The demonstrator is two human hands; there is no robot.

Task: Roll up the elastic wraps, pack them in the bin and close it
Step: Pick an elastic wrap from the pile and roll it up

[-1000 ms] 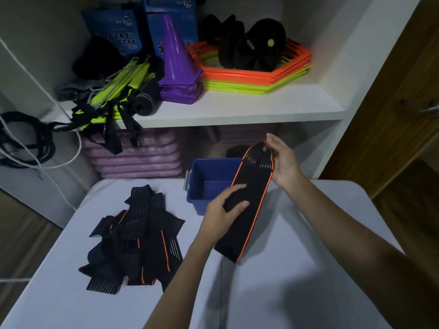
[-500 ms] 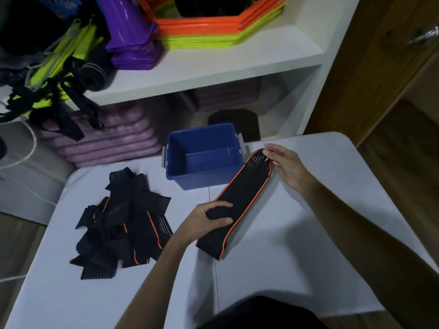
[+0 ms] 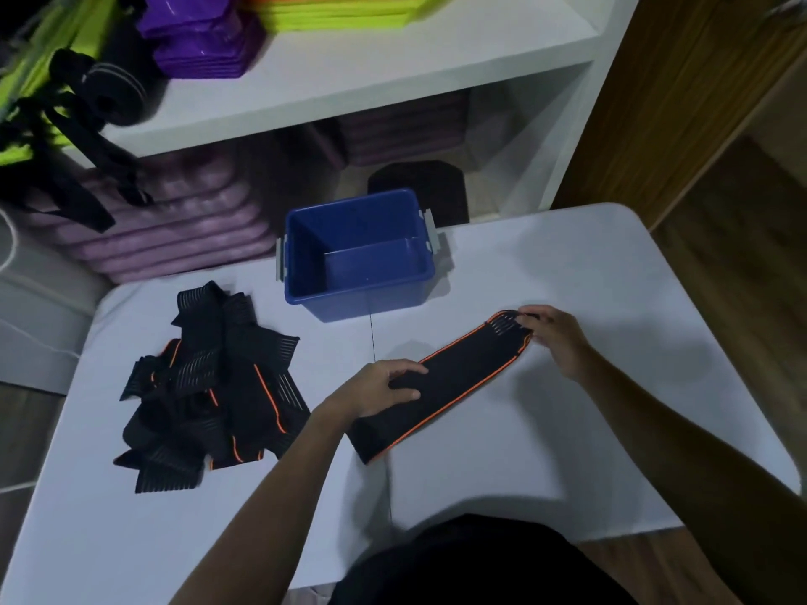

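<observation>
A black elastic wrap [image 3: 458, 377] with orange edging lies stretched flat and diagonal on the white table [image 3: 567, 430]. My left hand [image 3: 375, 386] grips its near part, thumb and fingers curled round the band. My right hand [image 3: 554, 338] pinches its far ribbed end. A heap of several more black wraps [image 3: 209, 386] lies at the left of the table. The blue bin [image 3: 358, 255] stands open and empty at the table's far edge, with grey latches on both sides. No lid is identifiable.
White shelves [image 3: 371, 89] rise behind the table with purple cones [image 3: 201, 41], lime-green and black straps [image 3: 52, 102] and stacked purple mats [image 3: 174, 224] below. A dark object [image 3: 419, 185] sits behind the bin. A wooden door [image 3: 681, 102] stands at right.
Both hands have lowered the wrap from in front of the bin and laid it flat on the table, stretched between them. The view has tilted downward.
</observation>
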